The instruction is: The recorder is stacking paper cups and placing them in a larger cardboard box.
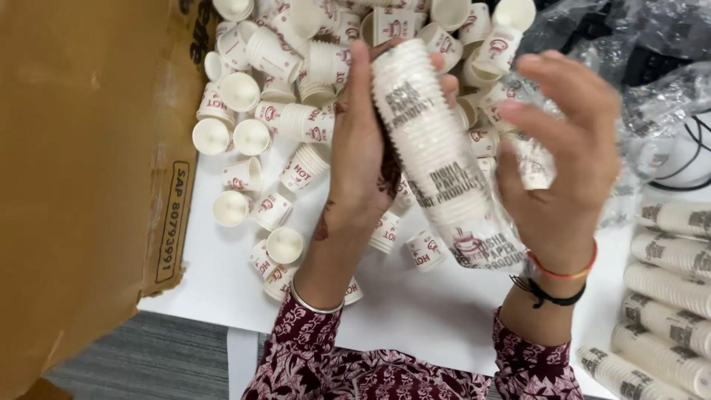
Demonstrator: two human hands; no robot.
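Left hand: the left hand (363, 148) is wrapped around the upper part of a long stack of nested white paper cups in a clear printed plastic sleeve (433, 152); the fingers are curled behind the stack and the thumb side is pressed against its left flank.

Right hand: the right hand (563, 163) is held at the right of the stack, fingers spread and bent; the loose lower plastic of the sleeve is touched by the palm, but whether it is pinched cannot be told.

Held stack: it is carried tilted above the table, its top end toward the far pile and its lower end near the right wrist, between both hands.

Loose cups: a heap of small white paper cups with red print (296, 81) is spread over the far and left part of the white table top (415, 311), some upright, some on their sides, several just beside the left forearm.

Left edge: a brown cardboard box flap (81, 185) stands along the table's left edge, close to the outer cups.

Right edge: further sleeved cup stacks (666, 289) are laid side by side at the right edge, under crumpled clear plastic wrap (652, 59).

Open room: bare table is seen only in the near strip between the forearms and before the near edge.
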